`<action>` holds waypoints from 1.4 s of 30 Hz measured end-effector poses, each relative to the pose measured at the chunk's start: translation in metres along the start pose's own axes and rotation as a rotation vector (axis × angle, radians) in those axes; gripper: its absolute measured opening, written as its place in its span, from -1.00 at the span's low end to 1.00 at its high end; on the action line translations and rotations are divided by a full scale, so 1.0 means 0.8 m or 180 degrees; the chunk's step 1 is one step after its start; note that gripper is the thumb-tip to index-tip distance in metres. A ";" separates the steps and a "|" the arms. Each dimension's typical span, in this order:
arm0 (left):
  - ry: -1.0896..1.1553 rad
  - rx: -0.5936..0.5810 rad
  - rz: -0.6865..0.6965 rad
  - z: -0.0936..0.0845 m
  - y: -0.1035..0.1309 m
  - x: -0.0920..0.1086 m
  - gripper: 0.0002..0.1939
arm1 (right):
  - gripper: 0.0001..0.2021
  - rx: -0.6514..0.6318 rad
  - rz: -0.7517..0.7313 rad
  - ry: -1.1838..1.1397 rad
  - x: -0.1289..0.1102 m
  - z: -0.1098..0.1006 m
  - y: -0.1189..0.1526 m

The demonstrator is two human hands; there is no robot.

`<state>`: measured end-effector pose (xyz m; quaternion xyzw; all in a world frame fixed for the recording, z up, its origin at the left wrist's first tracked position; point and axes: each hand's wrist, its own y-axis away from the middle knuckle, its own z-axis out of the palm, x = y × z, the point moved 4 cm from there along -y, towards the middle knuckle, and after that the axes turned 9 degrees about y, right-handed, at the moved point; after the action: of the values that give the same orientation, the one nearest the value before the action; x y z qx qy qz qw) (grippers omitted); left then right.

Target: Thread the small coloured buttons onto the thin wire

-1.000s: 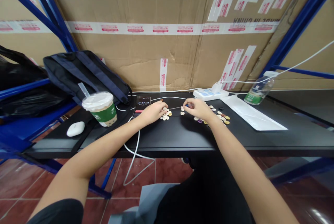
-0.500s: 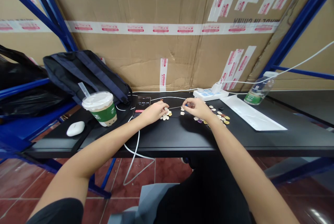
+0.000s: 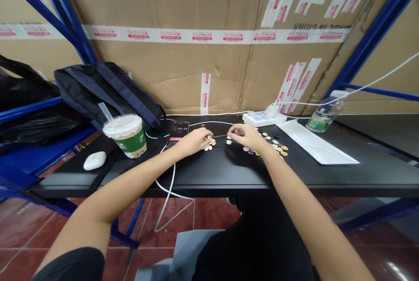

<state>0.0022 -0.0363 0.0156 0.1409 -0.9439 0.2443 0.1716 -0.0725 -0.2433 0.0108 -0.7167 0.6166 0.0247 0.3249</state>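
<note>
My left hand [image 3: 196,141] is closed in a pinch at the left end of a thin cord [image 3: 219,135], just above a small cluster of cream and yellow button-like beads [image 3: 207,147]. The cord runs nearly straight across to my right hand [image 3: 247,136], whose thumb and fingertips are pressed together on its other end. Two pale beads [image 3: 228,142] lie just below the right fingertips. A larger scatter of cream, yellow, purple and brown beads [image 3: 278,146] spreads beside and partly behind my right hand and wrist. Whether a bead sits in the left fingertips I cannot tell.
A phone [image 3: 178,129] showing a timer lies left of the hands. Further left stand a lidded drink cup [image 3: 126,135], a white case [image 3: 94,161] and a backpack [image 3: 113,93]. A power strip [image 3: 264,118], a white sheet [image 3: 316,141] and a bottle [image 3: 327,113] are at right.
My right hand has shifted very slightly left, and the blue bit seen at its fingertips is less visible. The left hand stays almost in place.
</note>
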 end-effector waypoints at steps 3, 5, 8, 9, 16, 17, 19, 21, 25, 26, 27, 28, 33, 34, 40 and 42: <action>0.0046 0.0009 -0.0074 -0.001 0.000 -0.002 -0.82 | -0.82 0.0030 0.0023 -0.0059 -0.001 -0.001 0.001; 0.0082 0.0020 -0.0126 -0.001 0.000 -0.003 -0.82 | -0.81 0.0089 0.0013 -0.0092 -0.003 -0.002 0.002; 0.0096 0.0026 -0.0199 -0.002 0.000 -0.004 -0.83 | -0.79 0.0135 -0.0059 -0.0084 -0.007 -0.004 0.003; 0.0088 0.0031 -0.0217 -0.002 0.000 -0.004 -0.84 | -0.78 0.0131 -0.0073 -0.0069 -0.008 -0.004 0.003; 0.0032 0.0055 -0.0237 -0.003 -0.001 -0.003 -0.85 | -0.81 0.0347 -0.0267 0.0007 -0.012 -0.007 0.003; 0.0023 0.0065 -0.0229 -0.003 0.000 -0.004 -0.85 | -0.81 0.0390 -0.0305 0.0004 -0.012 -0.008 0.003; -0.0003 0.0069 -0.0223 -0.003 0.000 -0.004 -0.85 | -0.80 0.0394 -0.0305 0.0005 -0.010 -0.008 0.002; -0.0027 0.0056 -0.0233 -0.003 0.000 -0.004 -0.84 | -0.79 0.0329 -0.0251 0.0022 -0.008 -0.006 0.002; -0.0038 0.0025 -0.0239 -0.003 0.000 -0.002 -0.84 | -0.81 0.0362 -0.0301 0.0056 -0.007 -0.006 0.001; -0.0037 0.0023 -0.0236 -0.003 0.000 -0.002 -0.84 | -0.81 0.0399 -0.0336 0.0063 -0.008 -0.007 0.001; -0.0036 0.0023 -0.0231 -0.004 0.000 -0.001 -0.84 | -0.81 0.0419 -0.0362 0.0066 -0.008 -0.007 0.001; -0.0037 0.0023 -0.0225 -0.004 0.000 -0.001 -0.84 | -0.81 0.0420 -0.0371 0.0065 -0.007 -0.007 0.001; -0.0052 0.0013 -0.0207 -0.003 0.001 -0.002 -0.85 | -0.77 0.0357 -0.0320 0.0100 -0.003 -0.005 0.000; -0.0044 0.0005 -0.0206 -0.003 0.001 -0.003 -0.85 | -0.78 0.0380 -0.0334 0.0118 -0.002 -0.005 0.000; -0.0050 -0.0022 -0.0191 -0.003 0.001 -0.002 -0.86 | -0.77 0.0361 -0.0346 0.0156 -0.003 -0.006 0.000; -0.0047 -0.0022 -0.0203 -0.003 0.001 -0.002 -0.87 | -0.76 0.0344 -0.0353 0.0134 -0.004 -0.006 0.000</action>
<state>0.0041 -0.0342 0.0165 0.1722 -0.9410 0.2345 0.1728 -0.0749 -0.2429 0.0163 -0.7315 0.5831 -0.0417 0.3510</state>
